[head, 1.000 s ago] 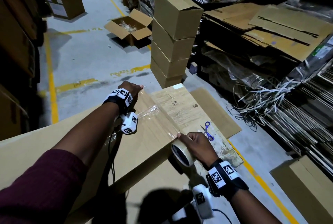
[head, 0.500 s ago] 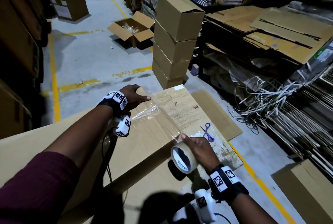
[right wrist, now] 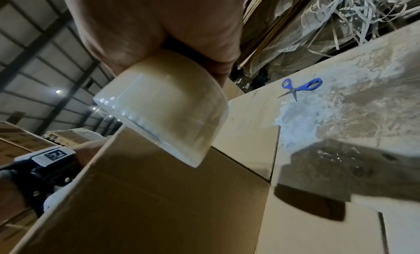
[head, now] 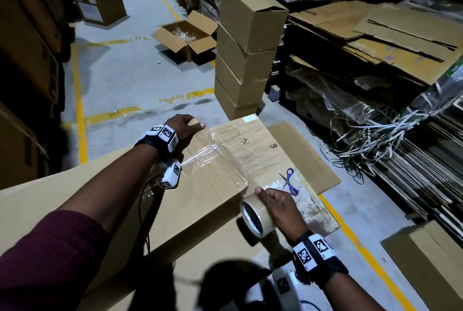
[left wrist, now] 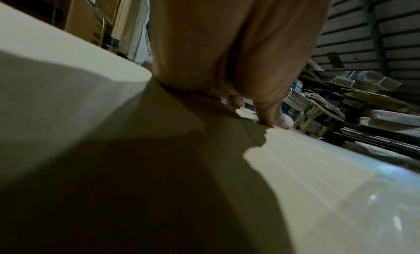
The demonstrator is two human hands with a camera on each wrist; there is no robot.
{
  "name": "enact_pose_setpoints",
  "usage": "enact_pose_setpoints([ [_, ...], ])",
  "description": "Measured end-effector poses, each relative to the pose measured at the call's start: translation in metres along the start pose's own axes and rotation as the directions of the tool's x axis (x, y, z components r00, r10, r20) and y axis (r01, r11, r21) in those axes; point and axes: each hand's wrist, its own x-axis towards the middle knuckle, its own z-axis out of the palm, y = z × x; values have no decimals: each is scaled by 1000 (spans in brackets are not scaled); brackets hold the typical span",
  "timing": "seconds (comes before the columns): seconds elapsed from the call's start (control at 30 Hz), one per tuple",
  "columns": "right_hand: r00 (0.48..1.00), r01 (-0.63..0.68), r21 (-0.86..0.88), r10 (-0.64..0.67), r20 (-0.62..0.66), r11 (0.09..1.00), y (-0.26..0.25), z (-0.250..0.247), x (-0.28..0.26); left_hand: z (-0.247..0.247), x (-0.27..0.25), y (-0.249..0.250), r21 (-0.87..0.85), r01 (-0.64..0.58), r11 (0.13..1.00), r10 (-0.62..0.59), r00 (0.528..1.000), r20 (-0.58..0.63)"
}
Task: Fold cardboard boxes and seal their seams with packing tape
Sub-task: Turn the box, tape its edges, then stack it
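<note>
Tape [head: 220,160] stretched between hands, over box [head: 205,200]

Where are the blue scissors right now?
In the head view, the scissors lie on the worn cardboard sheet, just beyond the right hand gripping the tape roll.

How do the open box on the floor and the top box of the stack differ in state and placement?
The open box sits directly on the floor; the top box rests on three others in a stack. The open box has its flaps spread outward; the top box's flaps are folded shut. Clear crumpled plastic shows inside the open box; the top box's inside is hidden. Both are plain brown cardboard.
</note>
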Motion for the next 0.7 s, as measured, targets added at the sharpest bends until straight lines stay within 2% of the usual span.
enact_pose_setpoints([
  [0.1,997,-64,38,63,45,997,0,2,2,1,0,1,2,-3,1000,3,1000,-5],
  [0.37,990,-109,27,106,94,994,-16,-17,4,0,-5,7,33,11,999,-11,1000,3],
  [0.53,991,-85,25,82,110,996,-21,-24,6,-1,-8,11,62,32,998,-32,999,-3],
  [0.7,990,-97,13,95,101,995,-11,-11,1,-1,-10,11,97,60,994,-61,998,4],
])
